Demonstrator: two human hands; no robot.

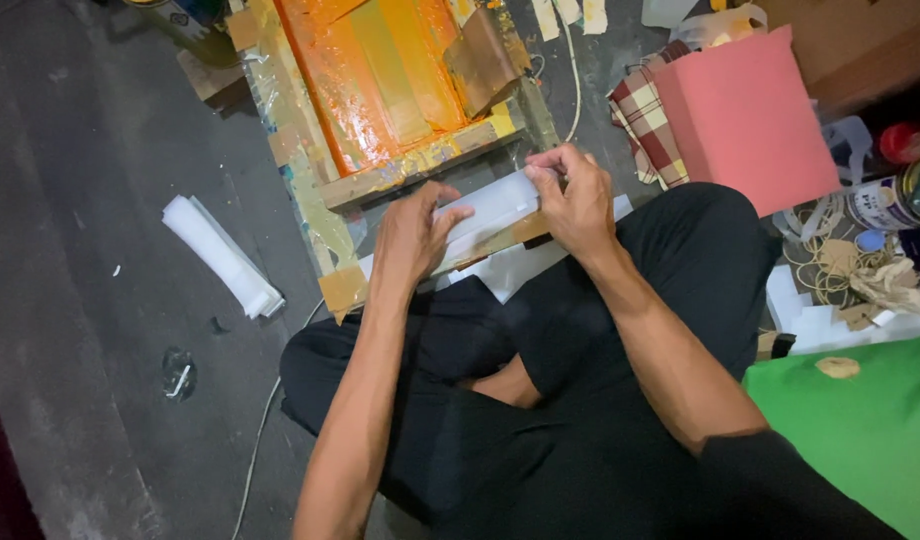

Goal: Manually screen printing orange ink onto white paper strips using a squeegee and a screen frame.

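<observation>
A dark grey floor, scuffed and dusty, is seen from above, and a person in black clothes is seated cross-legged on it. A wooden frame, smeared with orange and yellow paint and edged with tape, is laid flat on the floor just ahead of the knees.

A white strip is held at the near edge of the frame, lying across its wooden rail. The left hand is pressed on the strip's left end, fingers flat on top. The right hand is closed on the strip's right end, fingertips pinching its upper edge. The hands are kept apart, one at each end of the strip.

Left of the frame, a white bundle of folded sheets is lying alone on the floor. A thin cord is trailed over the floor from the frame's near left corner toward the viewer.

Right of the frame, a pink sheet is propped over a plaid cloth. Farther right of the frame, a can and a tangle of string are crowded together. A green cloth is spread well to the right of the frame, beside the person's right leg.
</observation>
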